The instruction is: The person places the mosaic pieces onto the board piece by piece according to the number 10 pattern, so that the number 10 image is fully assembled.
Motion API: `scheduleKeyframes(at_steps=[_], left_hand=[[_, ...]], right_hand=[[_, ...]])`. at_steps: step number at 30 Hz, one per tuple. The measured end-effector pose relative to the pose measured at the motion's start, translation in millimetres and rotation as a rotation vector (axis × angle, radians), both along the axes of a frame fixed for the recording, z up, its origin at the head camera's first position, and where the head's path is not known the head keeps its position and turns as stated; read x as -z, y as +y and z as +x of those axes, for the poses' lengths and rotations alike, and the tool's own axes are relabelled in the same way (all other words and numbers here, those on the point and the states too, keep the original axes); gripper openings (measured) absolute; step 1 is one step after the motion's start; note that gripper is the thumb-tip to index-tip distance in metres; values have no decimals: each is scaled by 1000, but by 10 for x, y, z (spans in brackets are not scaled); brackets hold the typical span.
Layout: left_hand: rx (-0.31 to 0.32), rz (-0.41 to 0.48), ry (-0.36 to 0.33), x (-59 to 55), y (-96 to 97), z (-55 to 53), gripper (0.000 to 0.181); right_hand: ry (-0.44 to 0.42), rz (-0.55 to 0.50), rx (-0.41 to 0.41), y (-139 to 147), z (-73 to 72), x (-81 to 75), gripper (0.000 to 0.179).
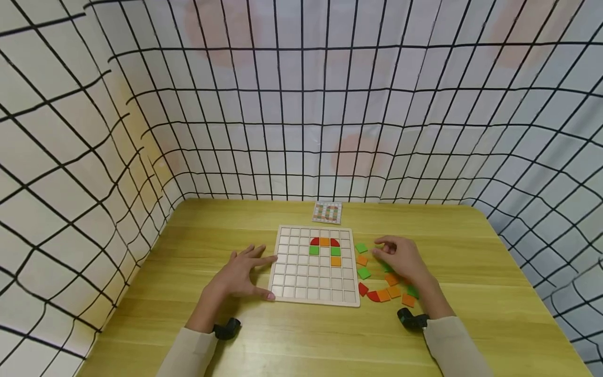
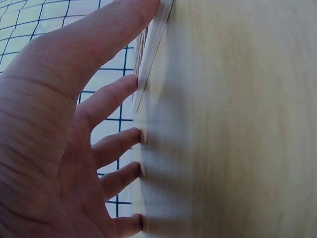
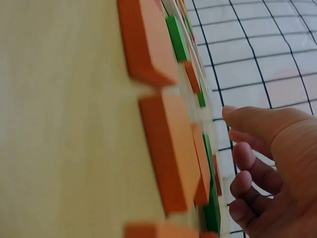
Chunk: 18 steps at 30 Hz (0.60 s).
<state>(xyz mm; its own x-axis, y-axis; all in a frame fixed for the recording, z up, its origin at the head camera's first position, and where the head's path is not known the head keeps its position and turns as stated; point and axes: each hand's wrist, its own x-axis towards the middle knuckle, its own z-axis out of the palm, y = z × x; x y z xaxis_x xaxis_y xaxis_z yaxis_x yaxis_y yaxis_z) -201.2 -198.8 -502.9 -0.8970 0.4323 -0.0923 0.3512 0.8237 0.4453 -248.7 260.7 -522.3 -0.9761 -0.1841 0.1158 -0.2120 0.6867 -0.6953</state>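
Observation:
My left hand (image 1: 240, 275) spreads its fingers at the left side of a pale wooden grid board (image 1: 301, 283). Its thumb and index finger touch the board's edge, which also shows in the left wrist view as a thin wooden rim (image 2: 157, 37). An arch of tiles lies in the upper right cells: red rounded corners (image 1: 315, 241), an orange square (image 1: 324, 241), green squares (image 1: 314, 251) and another orange square (image 1: 335, 261). Above the loose tiles hovers my right hand (image 1: 400, 256), fingers loosely bent, with nothing visible between them. Nearby are a green tile (image 1: 361, 247) and an orange tile (image 1: 361, 260).
A small printed pattern card (image 1: 327, 212) lies behind the board. Several more loose tiles are scattered right of it, among them a red rounded one (image 1: 373, 296) and an orange one (image 1: 408, 300). Grid-patterned cloth (image 1: 292, 104) encloses the wooden table (image 1: 292, 340) behind and on both sides.

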Motion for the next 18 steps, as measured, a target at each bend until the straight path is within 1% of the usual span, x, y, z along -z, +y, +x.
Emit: scheduleKeyframes(at_steps=[3, 6, 9, 14, 18], left_hand=[[-5, 1, -3, 2, -2, 15, 101], [0, -1, 7, -2, 1, 3, 101], [4, -4, 14, 0, 2, 0, 101], [10, -2, 14, 1, 1, 3, 100], [12, -6, 12, 0, -6, 0, 100]], right_hand=[[-17, 12, 26, 81, -5, 25, 35], [-33, 31, 48, 163, -5, 30, 38], [-36, 52, 61, 227, 1, 41, 37], [-24, 64, 51, 303, 15, 42, 33], [-29, 64, 59, 341, 36, 27, 39]])
